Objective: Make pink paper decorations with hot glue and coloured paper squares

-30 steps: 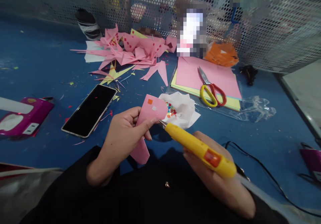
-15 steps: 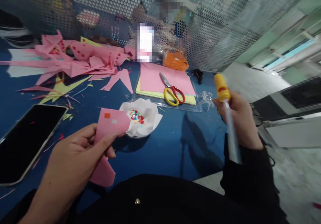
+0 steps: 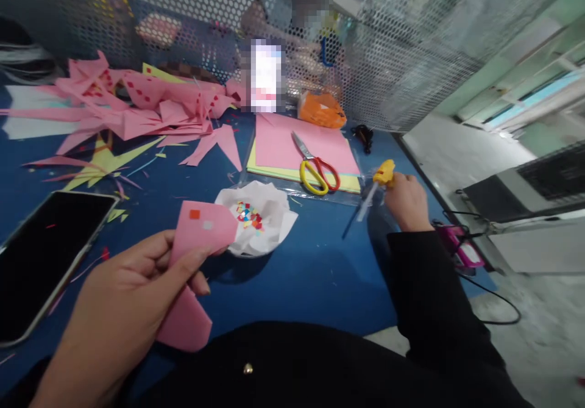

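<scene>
Left hand (image 3: 137, 286) pinches pink paper (image 3: 196, 261); right hand (image 3: 406, 204) grips glue gun (image 3: 381, 176); tissue (image 3: 258, 216), scissors (image 3: 315, 167) between.

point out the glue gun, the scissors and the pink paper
glue gun (image 3: 384, 173), head view, yellow body
scissors (image 3: 309, 159), head view, at the pivot
pink paper (image 3: 203, 230), head view, upper flat part

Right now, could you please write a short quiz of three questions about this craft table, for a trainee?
1. True or false: the scissors lie on the pink sheets.
2. Which hand holds the glue gun?
3. The coloured bits lie on: A) the phone, B) the tissue, C) the orange paper.
Key: 1. True. 2. The right hand; the left hand holds pink paper. 3. B.
</scene>
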`<state>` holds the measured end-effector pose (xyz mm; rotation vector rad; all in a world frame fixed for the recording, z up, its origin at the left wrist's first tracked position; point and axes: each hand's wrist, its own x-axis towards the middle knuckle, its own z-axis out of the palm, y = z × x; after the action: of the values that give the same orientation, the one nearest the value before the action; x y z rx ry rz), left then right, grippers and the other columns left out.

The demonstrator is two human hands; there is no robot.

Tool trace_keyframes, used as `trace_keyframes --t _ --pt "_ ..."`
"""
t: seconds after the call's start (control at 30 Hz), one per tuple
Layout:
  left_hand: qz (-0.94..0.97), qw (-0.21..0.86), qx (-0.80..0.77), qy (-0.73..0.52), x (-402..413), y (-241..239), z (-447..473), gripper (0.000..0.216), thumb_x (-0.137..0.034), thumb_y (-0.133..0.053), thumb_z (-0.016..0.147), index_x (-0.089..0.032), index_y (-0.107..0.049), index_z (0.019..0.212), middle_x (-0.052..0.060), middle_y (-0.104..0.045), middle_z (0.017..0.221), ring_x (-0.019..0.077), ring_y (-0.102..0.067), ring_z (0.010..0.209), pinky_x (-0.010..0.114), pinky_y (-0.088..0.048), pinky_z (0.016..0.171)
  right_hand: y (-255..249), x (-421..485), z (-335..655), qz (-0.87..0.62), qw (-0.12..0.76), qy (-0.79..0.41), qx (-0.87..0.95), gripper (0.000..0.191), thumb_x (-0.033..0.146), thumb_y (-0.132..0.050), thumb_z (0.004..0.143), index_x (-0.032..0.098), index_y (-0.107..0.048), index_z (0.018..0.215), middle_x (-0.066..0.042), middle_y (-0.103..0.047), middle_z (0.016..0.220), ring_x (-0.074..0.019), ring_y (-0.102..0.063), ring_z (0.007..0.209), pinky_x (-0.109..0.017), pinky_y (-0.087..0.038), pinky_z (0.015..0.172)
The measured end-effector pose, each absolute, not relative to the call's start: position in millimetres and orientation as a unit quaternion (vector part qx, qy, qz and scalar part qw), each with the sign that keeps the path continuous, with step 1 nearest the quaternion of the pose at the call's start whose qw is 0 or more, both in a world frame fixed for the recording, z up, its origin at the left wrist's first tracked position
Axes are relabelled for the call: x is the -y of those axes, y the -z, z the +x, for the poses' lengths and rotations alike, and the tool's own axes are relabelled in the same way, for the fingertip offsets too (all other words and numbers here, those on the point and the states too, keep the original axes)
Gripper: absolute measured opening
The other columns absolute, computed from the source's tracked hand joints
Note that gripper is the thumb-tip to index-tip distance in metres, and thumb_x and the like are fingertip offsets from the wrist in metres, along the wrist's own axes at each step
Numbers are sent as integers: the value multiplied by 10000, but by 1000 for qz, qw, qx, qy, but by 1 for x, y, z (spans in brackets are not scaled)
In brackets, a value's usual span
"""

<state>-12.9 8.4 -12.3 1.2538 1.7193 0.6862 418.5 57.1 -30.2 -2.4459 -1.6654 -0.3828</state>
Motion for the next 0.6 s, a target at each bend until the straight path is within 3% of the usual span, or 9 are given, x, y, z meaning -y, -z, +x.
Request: trace_keyframes --t 0.17,0.3,0.4,0.47,0.6 --pt "491 452 -687 -286 -6 -3 1 237 -461 -693 825 -231 -711 770 -44 -687 554 129 -607 532 202 -425 530 22 -52 414 -814 83 124 562 186 212 -521 881 134 -685 921 -214 -632 839 -243 -510 690 -416 -291 669" --pt "446 481 -672 -343 -4 2 2 263 -451 -705 827 -214 -670 719 -50 -656 540 114 -599 490 202 -458 539 7 -47 391 -802 141 188 549 353 221 -711 779 98 -714 1110 -315 -690 1090 -366 -653 928 -445 -383 712" --pt "405 524 -660 -356 -3 3 3 309 -521 -688 838 -216 -661 793 -38 -684 568 128 -609 405 219 -473 472 -8 -38 345 -680 309 153 647 277 195 -635 882 176 -719 1145 -185 -735 1142 -288 -685 1068 -402 -472 874" --pt "390 570 -638 -340 -3 3 5 349 -564 -655 849 -220 -673 907 -5 -733 628 163 -638 399 238 -495 437 -16 -33 307 -611 385 69 688 292 198 -598 937 190 -666 1222 -120 -764 1073 -215 -717 1016 -343 -502 899" --pt "381 622 -604 -321 -4 4 7 378 -568 -626 868 -220 -704 990 45 -784 737 179 -674 457 250 -539 455 -22 -40 249 -512 318 -27 797 134 217 -588 956 201 -668 1062 -34 -772 982 -158 -733 887 -258 -512 787"
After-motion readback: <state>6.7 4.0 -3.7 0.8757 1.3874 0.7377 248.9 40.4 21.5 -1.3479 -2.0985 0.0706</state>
